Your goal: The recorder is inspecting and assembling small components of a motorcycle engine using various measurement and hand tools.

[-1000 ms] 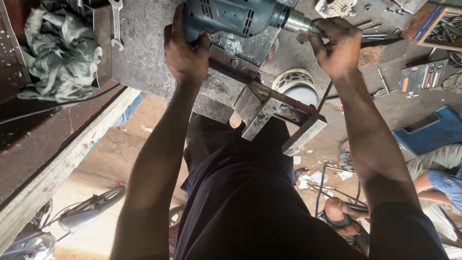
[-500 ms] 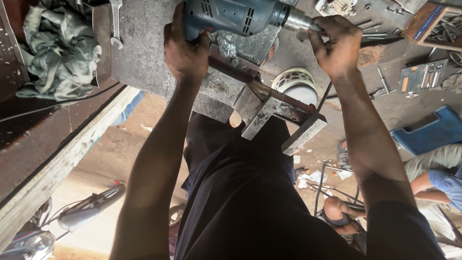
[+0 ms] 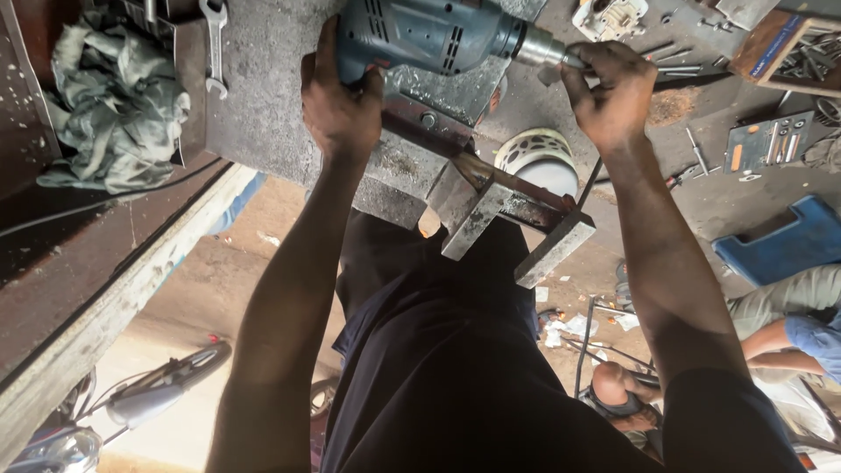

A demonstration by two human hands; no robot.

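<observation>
1. The left hand [image 3: 337,105] stays clamped on the grip of the blue-grey electric drill [image 3: 429,35], top centre of the frame.
2. The right hand [image 3: 613,92] has closed in on the metal chuck [image 3: 539,48], fingers pinched around it; earlier it sat slightly looser.
3. The drill lies on the grey steel desk [image 3: 263,88], barely moved.

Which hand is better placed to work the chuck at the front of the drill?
Right. The right hand already pinches the metal chuck, while the left hand grips the rear of the blue-grey drill, steadying it.
</observation>
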